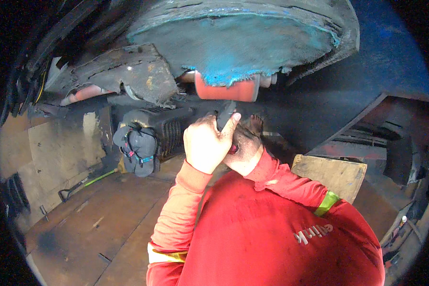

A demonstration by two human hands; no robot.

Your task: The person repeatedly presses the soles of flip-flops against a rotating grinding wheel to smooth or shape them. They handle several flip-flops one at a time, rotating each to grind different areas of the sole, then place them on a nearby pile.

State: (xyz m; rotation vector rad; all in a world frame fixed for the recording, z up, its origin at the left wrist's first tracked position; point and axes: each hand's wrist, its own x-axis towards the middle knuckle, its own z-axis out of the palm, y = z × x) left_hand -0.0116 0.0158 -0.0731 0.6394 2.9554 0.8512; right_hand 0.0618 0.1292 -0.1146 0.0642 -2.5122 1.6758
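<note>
Just under a red sanding drum (228, 90), my hands are together in front of me. Between them is a small dark grey piece (227, 113), its far end close to the drum's lower edge; whether it touches cannot be made out. My left hand (205, 143) is closed on this piece, with the thumb along its side. My right hand (245, 150), smudged with black dust, is closed around its lower part. A small pinkish-red spot shows by the right palm, too little to name. The fingertips are partly hidden.
Over the drum hangs a dusty hood with frayed blue cloth (238, 45). Further left are a second red drum (86, 94), a ribbed motor (174, 133) and a bundle of grey sandals (140, 150). A wooden board (330, 175) stands at right, below a dark panel (391, 57).
</note>
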